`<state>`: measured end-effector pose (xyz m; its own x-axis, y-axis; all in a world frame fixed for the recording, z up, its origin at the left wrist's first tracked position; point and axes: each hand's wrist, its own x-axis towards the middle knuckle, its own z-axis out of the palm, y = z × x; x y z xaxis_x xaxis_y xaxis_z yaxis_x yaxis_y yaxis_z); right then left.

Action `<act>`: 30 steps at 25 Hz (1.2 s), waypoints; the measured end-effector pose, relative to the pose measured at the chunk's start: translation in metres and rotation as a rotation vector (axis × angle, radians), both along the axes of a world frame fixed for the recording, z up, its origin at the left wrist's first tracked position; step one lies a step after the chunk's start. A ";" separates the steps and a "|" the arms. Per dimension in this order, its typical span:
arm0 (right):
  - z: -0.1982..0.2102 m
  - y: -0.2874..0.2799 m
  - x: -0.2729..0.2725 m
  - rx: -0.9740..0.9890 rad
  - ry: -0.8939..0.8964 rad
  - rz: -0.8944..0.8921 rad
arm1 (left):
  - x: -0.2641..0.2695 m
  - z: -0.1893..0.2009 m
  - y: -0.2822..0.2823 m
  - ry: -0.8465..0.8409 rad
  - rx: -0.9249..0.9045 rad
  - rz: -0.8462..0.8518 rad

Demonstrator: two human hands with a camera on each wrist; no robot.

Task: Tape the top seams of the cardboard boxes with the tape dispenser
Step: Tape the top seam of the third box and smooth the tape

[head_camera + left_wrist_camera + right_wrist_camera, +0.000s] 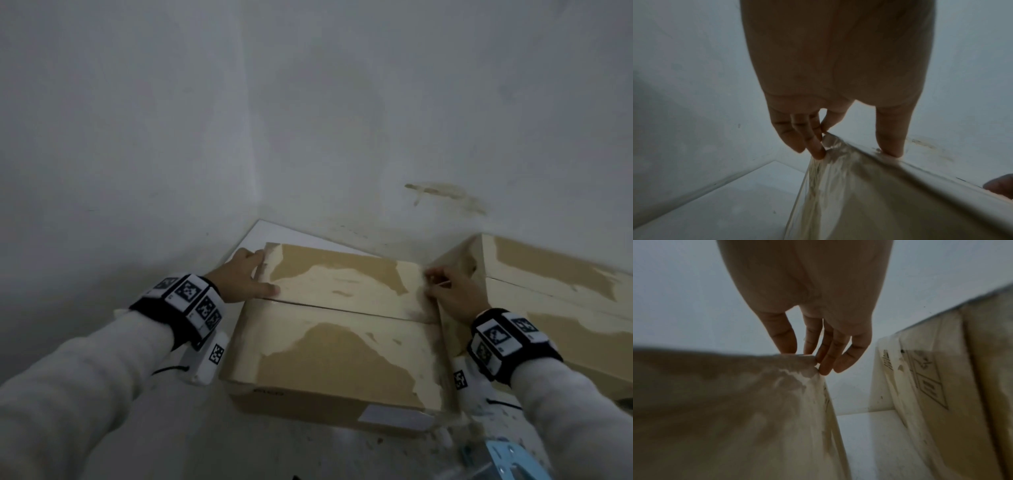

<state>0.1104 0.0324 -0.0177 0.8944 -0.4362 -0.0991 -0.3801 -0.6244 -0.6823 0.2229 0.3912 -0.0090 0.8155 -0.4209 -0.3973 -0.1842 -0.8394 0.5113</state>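
A cardboard box [342, 349] with pale, torn patches on its shut flaps sits in the middle, and its top seam [352, 310] runs left to right. My left hand [250, 274] rests on the box's far left corner [879, 203], thumb on top and straight fingers [818, 151] down the side. At the far right corner [715, 402] my right hand [448, 291] touches the flap's edge with its fingertips [824, 368]. Neither hand holds a tool. The light blue tape dispenser [507, 459] lies at the bottom right, below my right forearm.
A second cardboard box [555, 291] stands close on the right, with a narrow gap [859, 434] between the two. Grey walls meet in a corner right behind the boxes. A white board [270, 233] pokes out behind the first box.
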 end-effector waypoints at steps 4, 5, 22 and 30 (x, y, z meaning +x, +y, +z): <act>-0.003 -0.003 0.015 0.027 -0.002 -0.010 | 0.025 0.008 -0.006 0.036 -0.018 -0.035; -0.001 -0.003 0.016 0.048 -0.010 -0.014 | 0.029 0.009 -0.007 0.054 -0.026 -0.020; 0.007 -0.002 0.053 -0.088 0.171 0.224 | 0.066 0.004 -0.036 -0.092 -0.099 -0.110; -0.004 -0.015 0.033 0.152 0.097 0.069 | 0.056 -0.019 -0.008 -0.065 -0.243 0.034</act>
<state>0.1434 0.0176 -0.0213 0.9047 -0.3473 -0.2469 -0.4088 -0.5436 -0.7331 0.2790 0.3837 -0.0283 0.8514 -0.4694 -0.2340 -0.1972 -0.6999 0.6865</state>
